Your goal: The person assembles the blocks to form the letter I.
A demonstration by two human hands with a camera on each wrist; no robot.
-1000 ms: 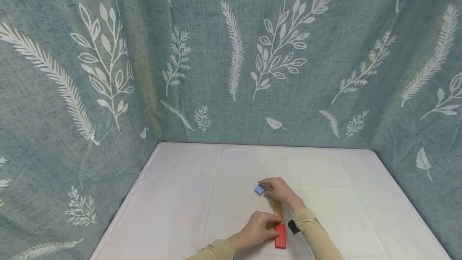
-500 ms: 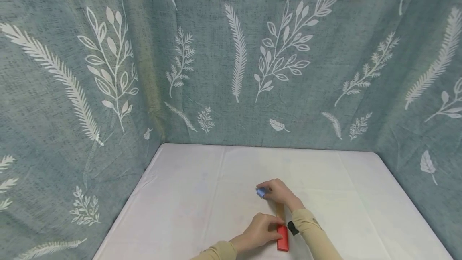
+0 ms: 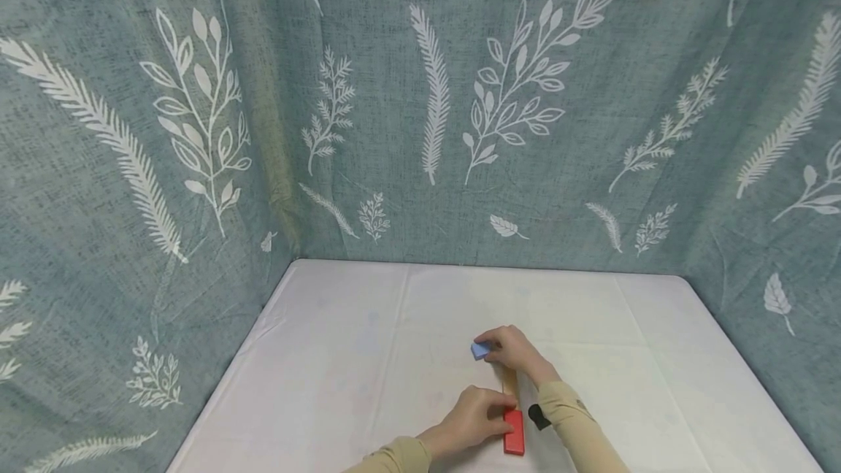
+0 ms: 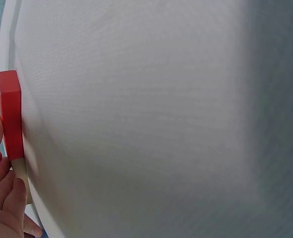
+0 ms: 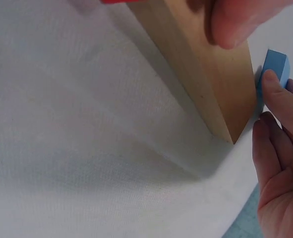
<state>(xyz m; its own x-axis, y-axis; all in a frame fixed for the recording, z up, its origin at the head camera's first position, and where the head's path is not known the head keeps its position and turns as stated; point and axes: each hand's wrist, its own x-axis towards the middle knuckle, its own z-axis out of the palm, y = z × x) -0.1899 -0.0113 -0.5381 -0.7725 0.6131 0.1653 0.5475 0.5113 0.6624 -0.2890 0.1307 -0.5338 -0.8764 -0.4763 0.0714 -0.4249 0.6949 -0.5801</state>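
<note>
A red block (image 3: 514, 432) and a plain wooden block (image 3: 509, 384) lie end to end on the white-covered table. My left hand (image 3: 469, 418) grips the red block from its left side, and a finger reaches over where the two blocks meet. In the right wrist view, one of its fingertips shows large above the wooden block (image 5: 205, 64). At the far end of the wooden block, my right hand (image 3: 515, 351) pinches a small blue block (image 3: 480, 350) between thumb and fingers. The blue block (image 5: 275, 64) sits close beside the wooden end in the right wrist view.
A small black object (image 3: 539, 417) shows beside my right sleeve, partly covered by it. Behind and beside the white tabletop (image 3: 355, 327) hangs a blue-green curtain (image 3: 394, 130) with white leaf prints.
My right hand has shifted the blue block slightly right, closer to the line of the other two. The left hand stays on the red block. The head view has shifted slightly.
</note>
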